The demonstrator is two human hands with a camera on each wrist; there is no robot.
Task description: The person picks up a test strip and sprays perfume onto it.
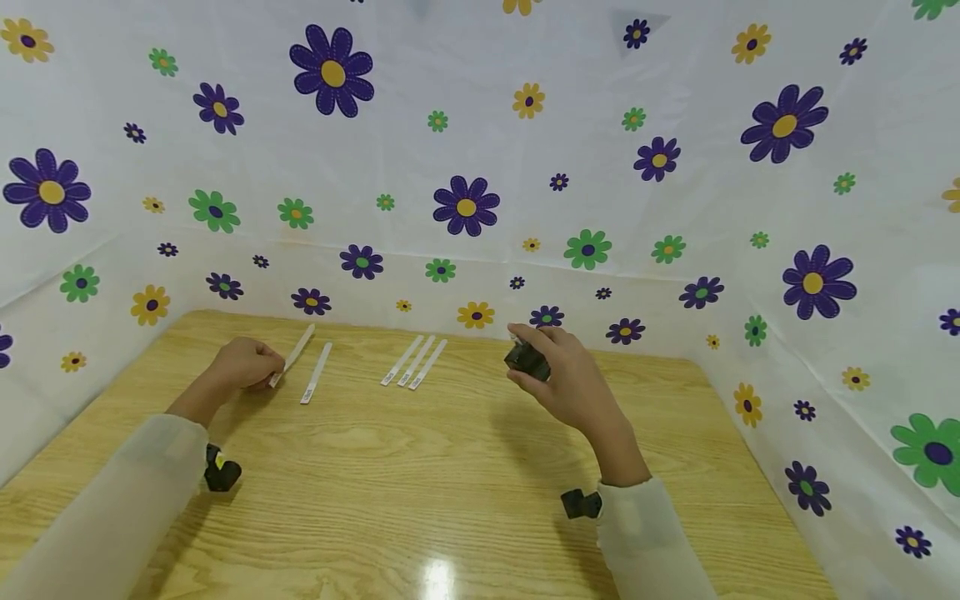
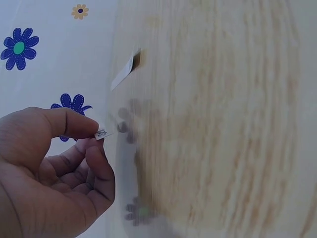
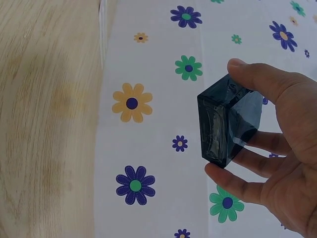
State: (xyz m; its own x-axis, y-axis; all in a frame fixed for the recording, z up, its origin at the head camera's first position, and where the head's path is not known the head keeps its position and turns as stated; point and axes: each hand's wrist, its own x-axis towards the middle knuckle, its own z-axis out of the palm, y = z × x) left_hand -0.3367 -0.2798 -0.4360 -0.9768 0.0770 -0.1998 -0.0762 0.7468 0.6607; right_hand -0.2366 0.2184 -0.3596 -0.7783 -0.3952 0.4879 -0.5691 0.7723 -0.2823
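Observation:
Between thumb and forefinger, my left hand (image 1: 243, 364) pinches a narrow white paper test strip (image 1: 297, 346) that slants up and away over the table's left side. Its printed end (image 2: 101, 134) shows at the fingertips in the left wrist view. Just right of that hand lies another white strip (image 1: 317, 373). My right hand (image 1: 573, 379) holds a dark glass perfume bottle (image 1: 528, 360) above the table's right half, fingers and thumb around it. The right wrist view shows the bottle (image 3: 228, 121) as faceted, bluish and see-through; part of it is behind the fingers.
Three more white strips (image 1: 427, 364) lie side by side near the back middle of the wooden table (image 1: 390, 475). A white flower-print cloth (image 1: 480, 150) stands as a wall behind and at both sides. Small black devices (image 1: 581, 503) sit at both wrists.

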